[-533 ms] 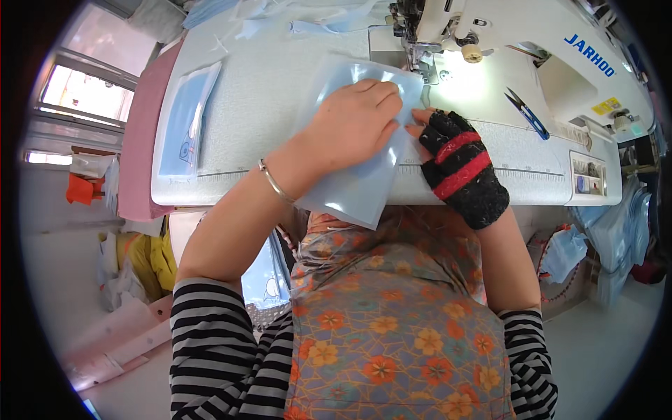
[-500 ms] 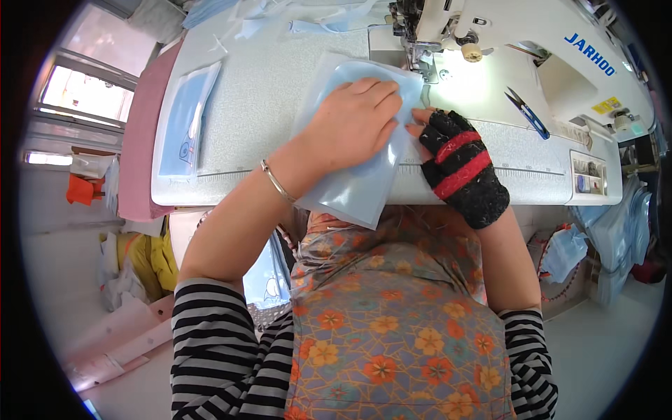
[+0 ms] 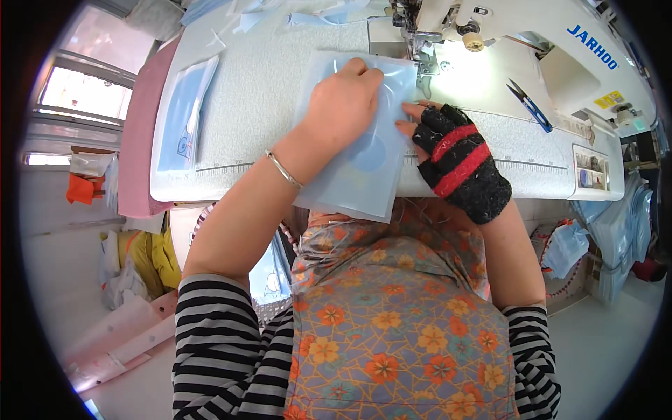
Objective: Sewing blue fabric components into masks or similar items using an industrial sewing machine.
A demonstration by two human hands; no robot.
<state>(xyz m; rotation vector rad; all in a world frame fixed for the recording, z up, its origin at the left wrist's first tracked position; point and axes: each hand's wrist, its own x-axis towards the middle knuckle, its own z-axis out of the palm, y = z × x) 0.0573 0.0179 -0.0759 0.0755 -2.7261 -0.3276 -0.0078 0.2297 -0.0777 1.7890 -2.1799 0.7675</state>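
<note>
A pale blue translucent plastic pouch (image 3: pixel 353 192) lies on the sewing table, its near end hanging over the front edge. My left hand (image 3: pixel 343 98), with a silver bangle at the wrist, is closed on its upper part, fingers curled under and the tips hidden. In a black-and-red fingerless glove, my right hand (image 3: pixel 455 154) rests just right of the pouch; its fingers reach out to the pouch's right edge. The presser foot (image 3: pixel 424 66) of the sewing machine (image 3: pixel 518 28) stands close to the pouch's far right corner.
Blue thread snips (image 3: pixel 530 106) lie right of the machine's needle area. Another blue pouch (image 3: pixel 185 115) with a printed drawing lies at the table's left. Blue scraps (image 3: pixel 329 17) are at the back. A small parts tray (image 3: pixel 591 171) is set into the right corner.
My left hand has gone from lying flat to curled, and moved slightly left and away from me. The pouch has shifted slightly away from the presser foot. My right hand has barely moved.
</note>
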